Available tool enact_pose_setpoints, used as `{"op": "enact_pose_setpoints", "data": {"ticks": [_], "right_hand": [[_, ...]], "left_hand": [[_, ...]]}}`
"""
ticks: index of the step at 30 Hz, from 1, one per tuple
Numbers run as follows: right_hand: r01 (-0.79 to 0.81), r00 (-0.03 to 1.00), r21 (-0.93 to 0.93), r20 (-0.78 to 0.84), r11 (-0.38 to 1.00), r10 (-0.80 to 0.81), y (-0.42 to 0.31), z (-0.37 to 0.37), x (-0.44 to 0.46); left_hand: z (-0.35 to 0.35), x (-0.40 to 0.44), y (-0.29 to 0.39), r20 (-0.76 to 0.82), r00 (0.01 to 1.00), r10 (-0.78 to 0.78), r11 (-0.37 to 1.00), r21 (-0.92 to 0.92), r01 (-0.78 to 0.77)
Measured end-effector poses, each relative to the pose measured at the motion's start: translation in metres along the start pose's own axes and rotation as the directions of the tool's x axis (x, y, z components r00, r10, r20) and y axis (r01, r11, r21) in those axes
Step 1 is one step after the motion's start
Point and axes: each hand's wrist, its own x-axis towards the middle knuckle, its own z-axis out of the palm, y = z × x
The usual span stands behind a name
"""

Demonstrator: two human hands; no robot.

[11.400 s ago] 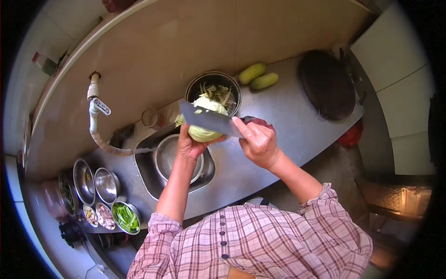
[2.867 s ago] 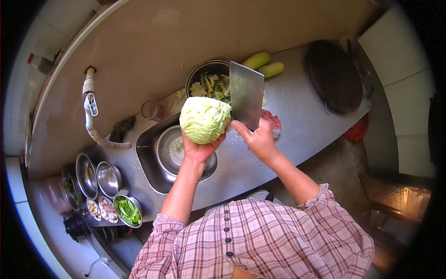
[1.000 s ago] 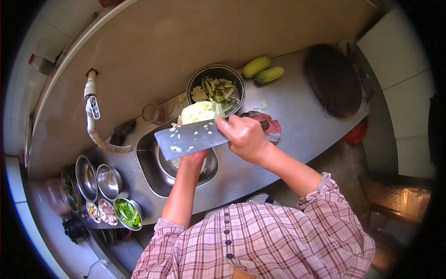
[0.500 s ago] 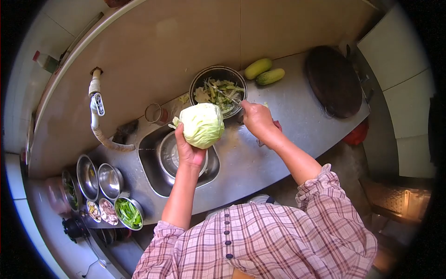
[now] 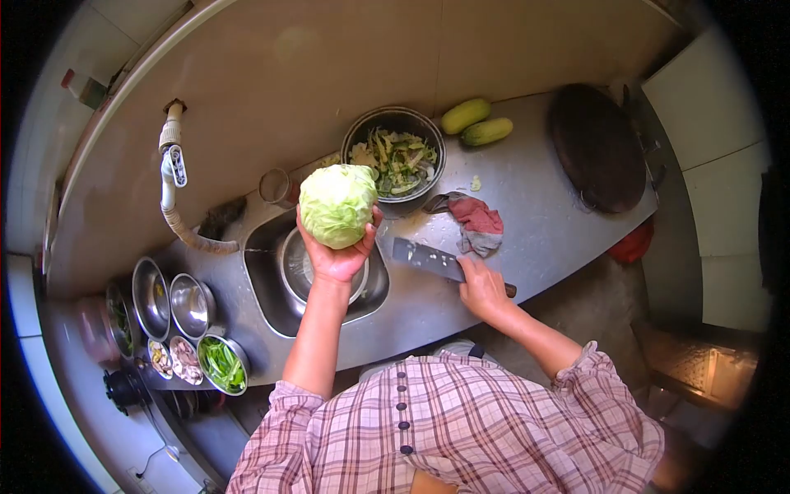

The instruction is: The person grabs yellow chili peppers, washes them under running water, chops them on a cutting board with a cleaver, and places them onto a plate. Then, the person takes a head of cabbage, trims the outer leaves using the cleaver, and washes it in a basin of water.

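Observation:
A pale green cabbage (image 5: pixel 337 206) rests in my left hand (image 5: pixel 339 259), whose fingers cup it from below, over the sink (image 5: pixel 262 284). My right hand (image 5: pixel 484 286) is closed round the handle of a cleaver (image 5: pixel 429 259). Its broad blade points left above the steel counter, with small pale bits stuck on it. Just beyond the blade lies a crumpled red and grey cloth (image 5: pixel 477 224). Behind the cabbage stands a dark-rimmed bowl (image 5: pixel 440 169) of leafy scraps (image 5: pixel 395 160). Inside the sink is a metal basin (image 5: pixel 290 267), partly hidden by my left hand and wrist.
Two cucumbers (image 5: pixel 485 132) lie by the wall. A round dark chopping board (image 5: pixel 597 148) is at the right end. A glass (image 5: pixel 276 188) stands behind the sink, near the tap pipe (image 5: pixel 170 173). At left are metal bowls (image 5: pixel 192 306), one with cut greens (image 5: pixel 222 365).
My right hand has come back from the scrap bowl toward me, and the cleaver now lies flat to view. The cabbage has moved slightly left and turned in my left hand.

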Motion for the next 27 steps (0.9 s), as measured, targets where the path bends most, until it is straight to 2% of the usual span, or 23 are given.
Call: {"op": "enact_pose_setpoints", "data": {"ticks": [4, 7, 10, 13, 15, 17, 20, 23, 26, 27], "right_hand": [[0.074, 0.996, -0.050, -0.035, 0.996, -0.076, 0.025, 0.024, -0.018], [0.071, 0.998, -0.061, 0.004, 0.996, -0.070, 0.029, 0.030, -0.021], [0.130, 0.991, -0.178, 0.032, 0.975, -0.126, 0.026, 0.022, -0.015], [0.051, 0.993, -0.092, 0.112, 0.994, -0.040, 0.034, 0.002, 0.035], [0.127, 0.970, 0.152, -0.228, 0.980, -0.090, 0.051, -0.009, 0.089], [-0.150, 0.952, -0.044, -0.276, 0.988, 0.133, 0.058, -0.017, 0.125], [-0.181, 0.962, -0.140, -0.230, 0.973, 0.146, 0.080, 0.009, 0.157], [-0.187, 0.976, -0.083, -0.132, 0.979, 0.175, 0.094, 0.032, 0.179], [-0.270, 0.940, 0.028, -0.210, 0.962, 0.270, 0.089, 0.024, 0.195], [-0.194, 0.947, 0.119, -0.238, 0.974, 0.218, 0.072, 0.011, 0.196]], "left_hand": [[-0.002, 0.002, 0.003, 0.012, 1.000, 0.014, 1.000, 0.009, -0.014], [-0.002, 0.003, 0.005, -0.014, 0.999, 0.031, 0.999, 0.028, -0.030], [-0.001, 0.002, 0.004, -0.037, 0.998, 0.059, 0.995, 0.084, -0.055], [0.000, -0.002, 0.003, -0.055, 0.995, 0.085, 0.989, 0.127, -0.077], [0.000, -0.005, 0.003, -0.086, 0.992, 0.097, 0.986, 0.141, -0.084], [0.002, -0.006, 0.001, -0.091, 0.992, 0.092, 0.987, 0.142, -0.079], [-0.013, -0.004, 0.007, -0.138, 0.982, 0.132, 0.971, 0.215, -0.100], [-0.014, -0.010, 0.011, -0.139, 0.969, 0.206, 0.926, 0.346, -0.148], [-0.006, -0.014, 0.011, -0.109, 0.959, 0.261, 0.893, 0.405, -0.197], [-0.006, -0.016, 0.014, -0.100, 0.965, 0.243, 0.904, 0.384, -0.188]]}}
